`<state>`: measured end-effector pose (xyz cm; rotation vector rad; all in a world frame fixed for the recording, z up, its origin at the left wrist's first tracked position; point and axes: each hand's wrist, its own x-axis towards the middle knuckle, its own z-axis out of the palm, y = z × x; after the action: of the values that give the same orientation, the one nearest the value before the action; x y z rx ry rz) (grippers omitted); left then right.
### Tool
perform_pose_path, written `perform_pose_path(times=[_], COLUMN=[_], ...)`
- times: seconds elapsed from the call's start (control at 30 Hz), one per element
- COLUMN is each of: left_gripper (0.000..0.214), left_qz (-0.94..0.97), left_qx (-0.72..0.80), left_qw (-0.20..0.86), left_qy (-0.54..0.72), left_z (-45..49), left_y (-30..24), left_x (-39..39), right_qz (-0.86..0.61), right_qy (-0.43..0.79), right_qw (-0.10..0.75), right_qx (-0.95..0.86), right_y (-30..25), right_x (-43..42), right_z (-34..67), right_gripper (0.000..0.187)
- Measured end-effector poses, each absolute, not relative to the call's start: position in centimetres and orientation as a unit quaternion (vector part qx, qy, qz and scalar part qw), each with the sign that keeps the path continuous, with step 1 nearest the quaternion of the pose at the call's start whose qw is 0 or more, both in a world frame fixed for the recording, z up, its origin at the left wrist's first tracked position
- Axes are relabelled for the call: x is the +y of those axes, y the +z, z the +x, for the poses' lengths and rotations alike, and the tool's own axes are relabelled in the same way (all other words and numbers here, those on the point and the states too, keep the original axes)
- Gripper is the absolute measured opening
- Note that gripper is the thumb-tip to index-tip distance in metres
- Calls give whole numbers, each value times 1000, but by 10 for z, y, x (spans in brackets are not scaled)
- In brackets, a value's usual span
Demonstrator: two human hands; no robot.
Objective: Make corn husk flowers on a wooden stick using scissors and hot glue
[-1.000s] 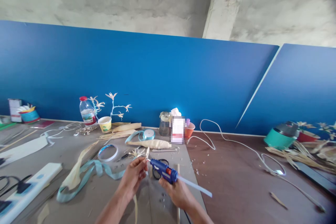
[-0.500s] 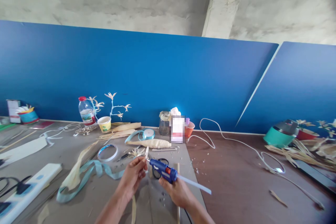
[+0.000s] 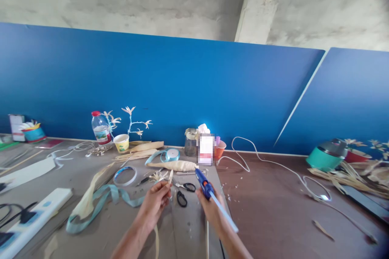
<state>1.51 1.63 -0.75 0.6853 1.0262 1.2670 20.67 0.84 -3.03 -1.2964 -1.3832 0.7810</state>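
My left hand pinches a small pale petal-like piece upright between thumb and fingers; it looks like dried husk. A blue hot glue gun is gripped in my right hand, its nozzle pointing up and away, with a long translucent glue stick jutting from its back end. Between the hands lies a pair of black-handled scissors on the grey table. Just beyond my left hand rests a cluster of thin pale petals. A wrapped husk bundle lies behind it.
Light blue ribbon, a ribbon spool and a tape roll lie left of centre. A white power strip occupies the left front. Along the blue partition stand a bottle, a yellow cup and a glass jar.
My right hand has drawn the glue gun back to the right, away from the pale piece, and turned its nozzle upward. The scissors show more fully. My left hand stays nearly still.
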Motion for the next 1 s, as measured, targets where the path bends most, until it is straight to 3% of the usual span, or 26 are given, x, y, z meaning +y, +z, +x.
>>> perform_pose_path(times=[0.17,0.3,0.37,0.43,0.5,0.6,0.67,0.73,0.83,0.93,1.0], left_gripper=[31,28,27,26,26,25,24,22,20,20,21], left_qz=[308,327,339,349,355,363,377,399,449,503,524], left_qx=[444,433,429,433,443,458,464,469,476,490,490], left_qw=[627,622,622,620,617,620,622,619,596,558,542], left_qy=[562,564,561,554,545,523,505,488,465,443,438], left_z=[17,19,20,21,22,26,30,35,41,45,46], left_y=[-6,-3,-2,-2,-2,-1,0,0,-2,-5,-7], left_x=[15,13,13,13,13,10,8,5,2,-1,-2], right_qz=[-667,-722,-724,-723,-686,-553,-504,-481,-492,-500,-497], right_qy=[112,104,104,76,66,201,342,409,436,445,457], right_qw=[375,216,180,215,323,491,507,505,506,514,523], right_qx=[-634,-649,-658,-652,-649,-643,-609,-589,-557,-536,-521], right_y=[-23,-17,-15,-11,-6,1,1,-2,-7,-8,-6], right_x=[13,11,9,8,7,5,3,1,0,0,1], right_z=[221,230,236,240,239,224,206,189,172,170,171], right_gripper=[38,33,28,31,34,27,26,26,24,11,16])
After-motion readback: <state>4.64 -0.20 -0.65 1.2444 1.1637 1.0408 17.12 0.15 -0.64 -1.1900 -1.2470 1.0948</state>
